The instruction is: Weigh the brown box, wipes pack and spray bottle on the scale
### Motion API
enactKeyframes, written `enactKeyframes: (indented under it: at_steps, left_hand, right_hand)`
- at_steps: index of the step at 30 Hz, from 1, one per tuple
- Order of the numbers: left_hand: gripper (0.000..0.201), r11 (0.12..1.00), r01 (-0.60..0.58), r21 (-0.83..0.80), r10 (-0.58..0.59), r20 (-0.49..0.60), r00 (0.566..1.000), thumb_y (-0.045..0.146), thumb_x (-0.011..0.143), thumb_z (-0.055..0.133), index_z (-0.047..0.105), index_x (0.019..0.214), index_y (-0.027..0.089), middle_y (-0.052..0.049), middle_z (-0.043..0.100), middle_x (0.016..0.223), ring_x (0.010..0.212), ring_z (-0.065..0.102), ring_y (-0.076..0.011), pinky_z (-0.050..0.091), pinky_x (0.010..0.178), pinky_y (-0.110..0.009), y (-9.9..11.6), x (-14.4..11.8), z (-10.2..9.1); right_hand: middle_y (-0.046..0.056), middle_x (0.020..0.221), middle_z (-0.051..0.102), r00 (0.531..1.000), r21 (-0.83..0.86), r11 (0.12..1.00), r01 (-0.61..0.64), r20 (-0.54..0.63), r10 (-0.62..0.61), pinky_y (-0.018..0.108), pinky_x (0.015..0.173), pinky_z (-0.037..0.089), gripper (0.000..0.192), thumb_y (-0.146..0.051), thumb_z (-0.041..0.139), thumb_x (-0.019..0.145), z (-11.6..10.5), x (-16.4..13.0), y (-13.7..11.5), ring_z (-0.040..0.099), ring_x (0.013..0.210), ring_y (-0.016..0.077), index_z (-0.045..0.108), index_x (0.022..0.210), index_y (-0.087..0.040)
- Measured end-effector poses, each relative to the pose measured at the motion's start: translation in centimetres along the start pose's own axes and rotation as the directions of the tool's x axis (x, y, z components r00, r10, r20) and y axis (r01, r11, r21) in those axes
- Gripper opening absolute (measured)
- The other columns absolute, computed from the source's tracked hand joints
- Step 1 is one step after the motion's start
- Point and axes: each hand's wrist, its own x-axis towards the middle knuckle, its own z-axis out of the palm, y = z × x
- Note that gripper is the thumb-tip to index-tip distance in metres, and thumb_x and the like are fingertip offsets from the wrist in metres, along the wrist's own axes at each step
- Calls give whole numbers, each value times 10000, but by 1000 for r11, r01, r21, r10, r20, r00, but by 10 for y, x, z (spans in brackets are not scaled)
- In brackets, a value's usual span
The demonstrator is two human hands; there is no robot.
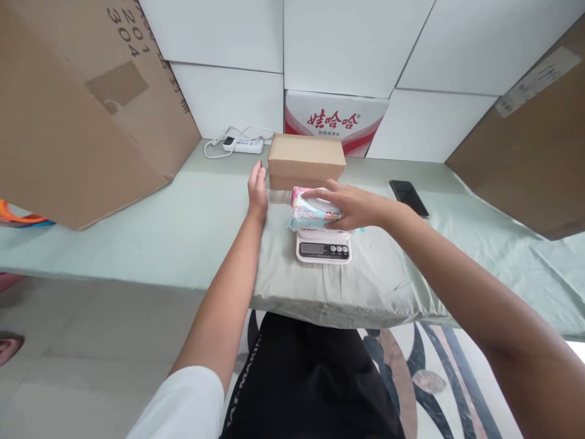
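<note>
My right hand point(350, 204) grips a pack of wet wipes point(315, 213) from above and the right, its fingers spread over the top. The pack is pink, white and light blue with a pale lid. It is at a white digital kitchen scale point(323, 259), covering most of its platform; I cannot tell whether it rests there. The scale's display and buttons face me. My left hand point(258, 192) stands on edge on the table with fingers stretched out, holding nothing. Just to its right is a closed brown cardboard box point(304, 164); whether they touch is unclear.
A black phone point(409, 198) lies to the right. Behind are a white power strip point(244, 145) with a cable and a red-and-white carton point(336, 122) against white panels. Large cardboard sheets point(91, 122) flank both sides. A pale green cloth point(183, 238) covers the table.
</note>
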Motion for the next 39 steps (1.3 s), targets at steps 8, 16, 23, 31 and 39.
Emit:
enactKeyframes:
  at_steps: [8, 16, 23, 31, 39]
  left_hand:
    - [785, 1000, -19, 8, 19, 28, 999, 671, 957, 590, 512, 1583, 203, -108, 403, 1739, 1643, 328, -268, 305, 1329, -361, -4, 3, -1]
    - [676, 1000, -7, -9, 7, 17, 1000, 617, 967, 607, 564, 1539, 260, -65, 447, 1719, 1642, 333, -245, 297, 1332, -358, -5, 5, -3]
    - [694, 1000, -14, -7, 14, 26, 1000, 641, 968, 596, 558, 1545, 257, -70, 439, 1724, 1638, 341, -249, 295, 1336, -372, -5, 4, -2]
    - [748, 1000, -29, 1, 29, 41, 999, 677, 952, 599, 542, 1564, 252, -75, 442, 1721, 1638, 340, -265, 295, 1336, -378, -5, 5, -1]
    - [638, 1000, -6, -2, 6, 15, 1000, 591, 982, 598, 579, 1529, 263, -65, 476, 1701, 1610, 398, -232, 336, 1315, -356, -5, 5, 0]
  right_hand:
    - [94, 1189, 568, 998, 62, 997, -47, 47, 44, 411, 849, 516, 901, -449, 746, 842, -4, -1, -2, 613, 940, 281, 354, 1654, -425]
    - [87, 1542, 541, 990, 273, 955, -119, -41, 135, 518, 1062, 488, 770, -654, 603, 948, -8, -9, -2, 600, 1294, 390, 382, 1650, -430]
    - [123, 1536, 580, 971, 318, 939, -132, -151, 187, 589, 1151, 447, 749, -608, 667, 928, -8, -14, 12, 562, 1379, 392, 496, 1595, -315]
    - [94, 1573, 535, 992, 229, 967, -113, -35, 125, 531, 1090, 484, 911, -622, 760, 841, -8, -9, -4, 572, 1352, 403, 396, 1645, -396]
    - [159, 1351, 610, 972, -13, 972, -235, -8, 235, 448, 903, 492, 1013, -473, 816, 792, 2, 3, -22, 639, 1145, 404, 331, 1676, -370]
